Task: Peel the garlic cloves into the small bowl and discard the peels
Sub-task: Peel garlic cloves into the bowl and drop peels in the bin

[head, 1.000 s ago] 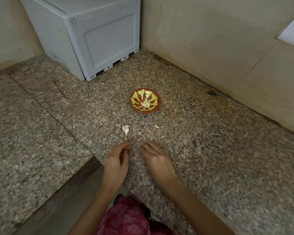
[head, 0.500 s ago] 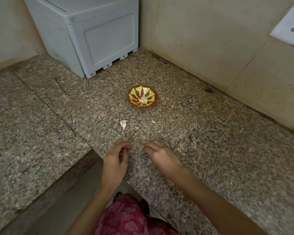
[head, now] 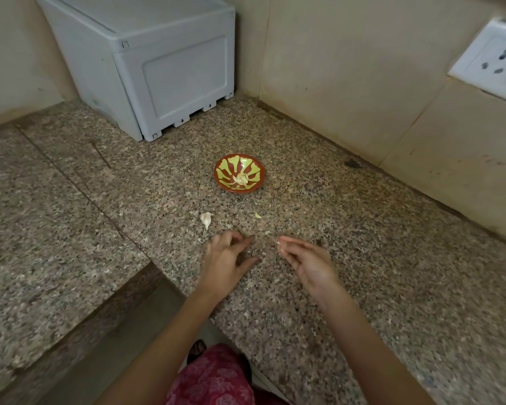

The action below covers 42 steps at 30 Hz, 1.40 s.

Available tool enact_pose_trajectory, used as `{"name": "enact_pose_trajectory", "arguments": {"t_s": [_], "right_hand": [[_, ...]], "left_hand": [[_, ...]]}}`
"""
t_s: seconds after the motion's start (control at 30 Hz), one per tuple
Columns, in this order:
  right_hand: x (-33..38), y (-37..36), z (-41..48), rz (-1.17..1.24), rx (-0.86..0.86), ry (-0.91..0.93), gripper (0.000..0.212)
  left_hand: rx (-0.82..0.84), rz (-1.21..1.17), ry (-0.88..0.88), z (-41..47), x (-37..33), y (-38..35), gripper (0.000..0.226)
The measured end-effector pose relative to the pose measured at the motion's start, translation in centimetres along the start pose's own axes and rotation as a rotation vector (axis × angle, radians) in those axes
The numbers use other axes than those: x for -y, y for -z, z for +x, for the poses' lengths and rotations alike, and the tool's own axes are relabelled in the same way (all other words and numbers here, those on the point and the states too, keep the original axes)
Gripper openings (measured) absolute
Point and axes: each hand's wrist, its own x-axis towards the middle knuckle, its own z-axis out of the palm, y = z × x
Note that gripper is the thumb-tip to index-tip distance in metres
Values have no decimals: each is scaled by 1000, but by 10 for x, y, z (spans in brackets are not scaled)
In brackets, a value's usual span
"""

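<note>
The small bowl stands on the speckled granite counter, far from the person and a little right of the middle. It is round and shallow, red-brown on the rim and outside, with yellow-green petal shapes fanning out from the centre inside. A little heap of peeled garlic, pale cream and glossy, lies at its bottom.

Nearer than the bowl and to its left lies a garlic clove, apart from the bowl. It is whitish, plump at the far end and drawn to a thin papery tip at the near end, so its skin looks to be on. To its right, also on the counter, lies a tiny pale yellow flake; it is too small to tell whether it is peel or garlic.

Both hands are near the front edge of the counter, just near of the clove. The left hand has its fingers loosely bent and spread, thumb out to the right, and nothing shows between them. The right hand is turned palm-inward with its fingers drawn together, and their tips pinch a white scrap, blurred and too small to name surely.

A grey plastic box sits in the far left corner against the wall. A white wall socket is at the far right. Pink patterned cloth shows at the near edge.
</note>
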Motion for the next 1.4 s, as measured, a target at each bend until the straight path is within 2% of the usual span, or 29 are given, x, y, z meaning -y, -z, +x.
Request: {"name": "enact_pose_trajectory", "arguments": {"t_s": [0.2, 0.3, 0.43, 0.53, 0.63, 0.73, 0.83, 1.17, 1.4], "right_hand": [[-3, 4, 2, 149, 3, -28, 20], [-4, 4, 3, 176, 11, -21, 18], [-4, 3, 4, 190, 18, -27, 18], [-4, 3, 6, 191, 17, -32, 18], [-4, 5, 7, 195, 20, -42, 20], [-5, 7, 7, 201, 20, -55, 19], [-4, 8, 7, 199, 34, -59, 19], [-11, -12, 5, 126, 88, -91, 24], [-45, -99, -22, 61, 292, -247, 14]], "left_hand": [[-81, -39, -70, -2, -1, -4, 34], [-96, -111, -1, 0, -4, -5, 28], [-19, -90, 71, 7, -12, -7, 31], [-26, -87, 105, 11, -18, -12, 28], [-68, -98, 117, 11, -21, -15, 21], [-40, -81, 97, 12, -23, -15, 17], [-68, -184, 88, 10, -21, -9, 9], [-322, -613, 630, -15, -12, 38, 17], [-697, -930, 829, -81, -1, 83, 13]]}}
